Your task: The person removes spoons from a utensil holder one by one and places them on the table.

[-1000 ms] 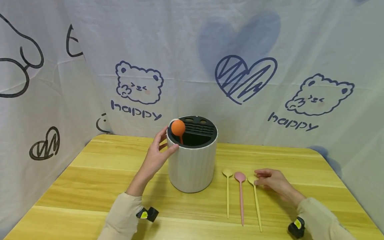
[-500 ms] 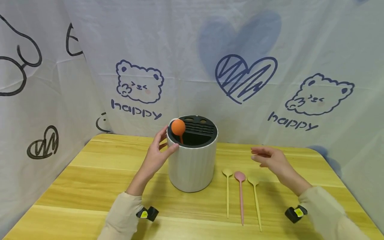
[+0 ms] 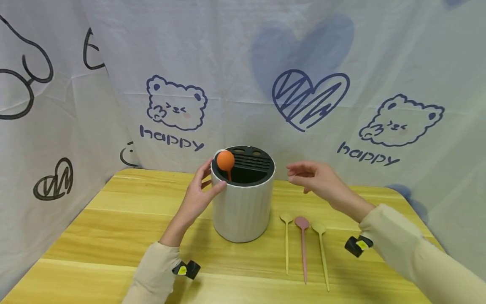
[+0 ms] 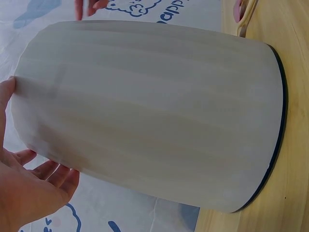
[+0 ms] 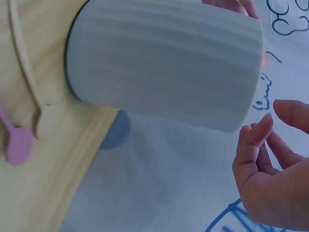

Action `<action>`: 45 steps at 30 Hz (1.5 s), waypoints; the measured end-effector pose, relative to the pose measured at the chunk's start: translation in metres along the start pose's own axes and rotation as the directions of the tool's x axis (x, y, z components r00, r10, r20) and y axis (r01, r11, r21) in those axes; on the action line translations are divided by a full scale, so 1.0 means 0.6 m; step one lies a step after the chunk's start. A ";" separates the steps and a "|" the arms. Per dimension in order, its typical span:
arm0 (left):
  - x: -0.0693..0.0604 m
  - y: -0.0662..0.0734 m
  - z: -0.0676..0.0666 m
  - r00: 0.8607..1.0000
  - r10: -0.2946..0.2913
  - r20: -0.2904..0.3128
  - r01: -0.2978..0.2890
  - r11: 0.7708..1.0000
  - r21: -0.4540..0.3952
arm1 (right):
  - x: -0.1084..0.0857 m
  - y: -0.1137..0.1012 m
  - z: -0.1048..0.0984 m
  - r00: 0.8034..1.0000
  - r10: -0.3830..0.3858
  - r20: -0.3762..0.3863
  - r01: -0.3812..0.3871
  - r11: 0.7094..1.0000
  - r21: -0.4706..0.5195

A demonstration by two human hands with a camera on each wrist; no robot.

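fingers of the left hand (image 3: 197,196) bend round the upper left wall of a white container (image 3: 243,215), thumb on its near side, the others round the left side. the right hand (image 3: 315,179) has hold of nothing: its fingers are loosely bent, with thumb and forefinger tips near each other but apart, and it hovers just right of the container's rim.

white cloth (image 3: 235,55) fills the upper half of the head view, printed with hearts, bears and the word "happy". below it, a yellow wood-grain bench (image 3: 114,236) spans the lower half. cream sleeves (image 3: 402,245) come in at the lower left and lower right.

the ribbed container stands upright on the bench, near the centre of the frame. its black top (image 3: 250,162) has round holes at the back, narrow slots across the middle and one wide opening in front.

right of it, below centre, three spoons lie side by side, heads towards the top of the frame: pale yellow (image 3: 286,218), pink (image 3: 302,222), pale yellow (image 3: 319,228). a black block (image 3: 355,246) with a yellow patch sits at each wrist. an orange round-headed utensil (image 3: 225,160) rises from the left of the wide opening.
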State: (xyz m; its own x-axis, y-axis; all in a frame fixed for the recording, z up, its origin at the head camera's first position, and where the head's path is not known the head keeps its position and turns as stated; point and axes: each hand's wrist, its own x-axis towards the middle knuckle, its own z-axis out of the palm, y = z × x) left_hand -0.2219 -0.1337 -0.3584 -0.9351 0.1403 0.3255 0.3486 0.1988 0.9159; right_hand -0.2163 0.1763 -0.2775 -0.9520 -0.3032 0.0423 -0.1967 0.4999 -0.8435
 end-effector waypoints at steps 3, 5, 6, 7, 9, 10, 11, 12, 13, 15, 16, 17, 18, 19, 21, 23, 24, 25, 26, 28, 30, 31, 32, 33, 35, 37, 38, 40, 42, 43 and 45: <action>0.000 0.001 -0.001 1.000 -0.002 -0.002 0.002 1.000 -0.002 | 0.015 -0.021 0.003 1.000 -0.014 0.014 0.014 1.000 0.006; 0.001 0.002 -0.001 1.000 0.001 -0.003 -0.001 1.000 -0.003 | 0.024 -0.035 0.005 1.000 -0.016 0.021 0.016 1.000 0.013; 0.001 0.002 -0.001 1.000 0.002 -0.004 -0.002 1.000 -0.003 | 0.029 -0.041 0.005 1.000 -0.015 0.025 0.015 1.000 0.012; 0.001 0.002 -0.001 1.000 0.003 -0.005 -0.003 1.000 -0.003 | 0.033 -0.047 0.006 0.999 -0.015 0.031 0.014 1.000 0.010; 0.001 0.003 -0.001 1.000 0.004 -0.006 -0.004 1.000 -0.002 | 0.042 -0.060 0.007 0.999 -0.014 0.050 0.014 1.000 0.004; 0.001 0.002 -0.001 1.000 0.004 -0.006 -0.004 1.000 -0.002 | 0.047 -0.065 0.008 0.998 -0.012 0.059 0.012 1.000 0.002; 0.001 0.002 -0.001 1.000 0.004 -0.007 -0.004 1.000 -0.001 | 0.051 -0.072 0.009 0.997 -0.009 0.070 0.010 1.000 -0.004; 0.001 0.001 -0.001 1.000 0.005 -0.006 -0.005 1.000 0.000 | 0.056 -0.078 0.010 0.997 -0.008 0.083 0.009 1.000 -0.008; 0.001 0.001 -0.001 1.000 0.006 -0.007 -0.006 1.000 0.001 | 0.060 -0.084 0.011 0.995 -0.011 0.097 0.012 1.000 -0.010; 0.000 0.000 -0.001 1.000 0.006 -0.007 -0.006 1.000 0.003 | 0.068 -0.096 0.014 0.993 -0.008 0.119 0.009 1.000 -0.008; 0.000 0.001 -0.001 1.000 0.005 -0.008 -0.005 1.000 0.004 | 0.072 -0.101 0.016 0.992 -0.007 0.128 0.009 1.000 -0.010; 0.000 0.001 -0.001 1.000 0.005 -0.010 -0.004 1.000 0.007 | 0.076 -0.107 0.018 0.991 -0.010 0.136 0.012 1.000 -0.013; 0.000 0.002 -0.002 1.000 0.003 -0.012 -0.003 1.000 0.008 | 0.079 -0.111 0.020 0.990 -0.011 0.144 0.014 1.000 -0.016; 0.000 0.002 -0.002 1.000 0.002 -0.014 -0.002 1.000 0.009 | 0.082 -0.116 0.021 0.989 -0.013 0.150 0.016 1.000 -0.020; 0.000 0.002 -0.002 1.000 0.000 -0.015 0.000 1.000 0.012 | 0.088 -0.125 0.025 0.987 -0.013 0.163 0.018 0.999 -0.032; 0.001 0.002 -0.002 1.000 0.000 -0.010 0.001 1.000 0.012 | 0.094 -0.131 0.029 0.982 -0.015 0.186 0.026 0.998 -0.055; 0.001 0.002 -0.002 1.000 -0.001 -0.007 0.001 1.000 0.010 | 0.097 -0.134 0.031 0.980 -0.016 0.199 0.030 0.997 -0.067; 0.001 0.002 -0.003 1.000 -0.004 -0.005 0.004 1.000 0.009 | 0.101 -0.137 0.033 0.977 -0.019 0.213 0.036 0.996 -0.077; 0.001 0.002 -0.004 1.000 -0.007 -0.005 0.007 1.000 0.009 | 0.105 -0.139 0.036 0.973 -0.022 0.229 0.044 0.995 -0.087; 0.001 0.002 -0.005 1.000 -0.010 -0.007 0.010 1.000 0.010 | 0.114 -0.143 0.042 0.967 -0.032 0.251 0.060 0.993 -0.106; 0.002 0.002 -0.006 1.000 -0.011 -0.009 0.011 1.000 0.011 | 0.122 -0.148 0.049 0.966 -0.041 0.254 0.073 0.990 -0.118; 0.003 0.002 -0.007 1.000 -0.012 -0.010 0.012 1.000 0.013 | 0.126 -0.150 0.052 0.967 -0.043 0.252 0.076 0.989 -0.124; 0.003 0.001 -0.007 1.000 -0.009 -0.012 0.009 1.000 0.014 | 0.130 -0.151 0.056 0.968 -0.045 0.248 0.079 0.989 -0.127; 0.004 0.000 -0.006 1.000 -0.006 -0.012 0.006 1.000 0.013 | 0.134 -0.152 0.059 0.969 -0.045 0.242 0.078 0.989 -0.129; 0.005 -0.001 -0.005 1.000 -0.002 -0.012 0.002 1.000 0.011 | 0.140 -0.154 0.066 0.972 -0.045 0.229 0.076 0.988 -0.131; 0.005 0.000 -0.003 1.000 -0.001 -0.014 0.001 1.000 0.009 | 0.146 -0.155 0.071 0.974 -0.043 0.221 0.072 0.989 -0.126; 0.006 0.000 -0.002 1.000 0.000 -0.014 0.000 1.000 0.007 | 0.149 -0.155 0.074 0.975 -0.041 0.217 0.069 0.990 -0.124; 0.006 0.000 -0.001 1.000 0.000 -0.013 0.000 1.000 0.005 | 0.154 -0.155 0.079 0.977 -0.030 0.210 0.058 0.990 -0.126; 0.007 -0.001 0.000 1.000 0.000 -0.012 0.000 1.000 0.006 | 0.159 -0.154 0.084 0.977 -0.018 0.211 0.046 0.990 -0.130; 0.007 -0.001 -0.001 1.000 0.002 -0.011 -0.002 1.000 0.006 | 0.161 -0.154 0.086 0.977 -0.008 0.211 0.038 0.990 -0.136; 0.007 -0.001 -0.001 1.000 0.003 -0.010 -0.003 1.000 0.005 | 0.163 -0.155 0.093 0.977 0.009 0.212 0.023 0.989 -0.147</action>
State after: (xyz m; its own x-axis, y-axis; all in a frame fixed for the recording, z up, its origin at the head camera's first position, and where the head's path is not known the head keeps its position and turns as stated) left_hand -0.2262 -0.1338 -0.3572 -0.9347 0.1314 0.3302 0.3514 0.2030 0.9140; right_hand -0.2782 0.0550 -0.2245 -0.8824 -0.4638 -0.0794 -0.2508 0.6064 -0.7546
